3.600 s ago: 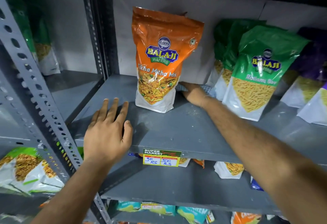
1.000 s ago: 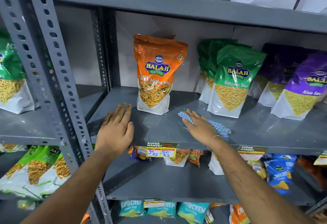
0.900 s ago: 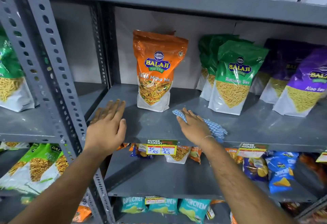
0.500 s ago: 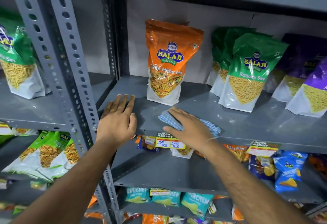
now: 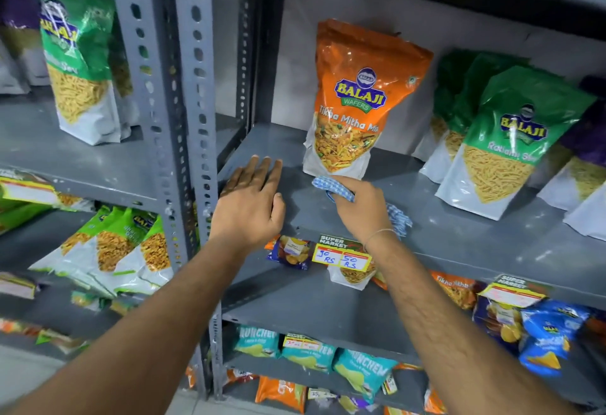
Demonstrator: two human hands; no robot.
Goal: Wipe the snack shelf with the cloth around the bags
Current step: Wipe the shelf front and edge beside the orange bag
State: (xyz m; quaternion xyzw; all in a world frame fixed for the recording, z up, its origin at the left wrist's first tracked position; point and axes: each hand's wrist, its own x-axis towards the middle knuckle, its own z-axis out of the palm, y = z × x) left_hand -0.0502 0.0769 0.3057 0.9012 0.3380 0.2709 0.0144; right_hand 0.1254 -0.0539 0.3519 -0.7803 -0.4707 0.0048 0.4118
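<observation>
Blue-and-white checked cloth (image 5: 334, 189) is bunched up on the grey metal snack shelf (image 5: 459, 237), right at the foot of the tall orange Balaji Tikha Mitha Mix bag (image 5: 357, 99), pretty much touching its white base. Right hand (image 5: 360, 208) is clenched around the cloth, fingers curled over it, with a bit of fabric poking out on the right side of the wrist. Left hand (image 5: 252, 204) is just flat and relaxed on the shelf to the left, palm down, holding nothing. Green Balaji Ratlami Sev bag (image 5: 505, 142) stands further right, well apart from the cloth. Yellow price tag (image 5: 341, 255) sits on the near edge under the right wrist.
</observation>
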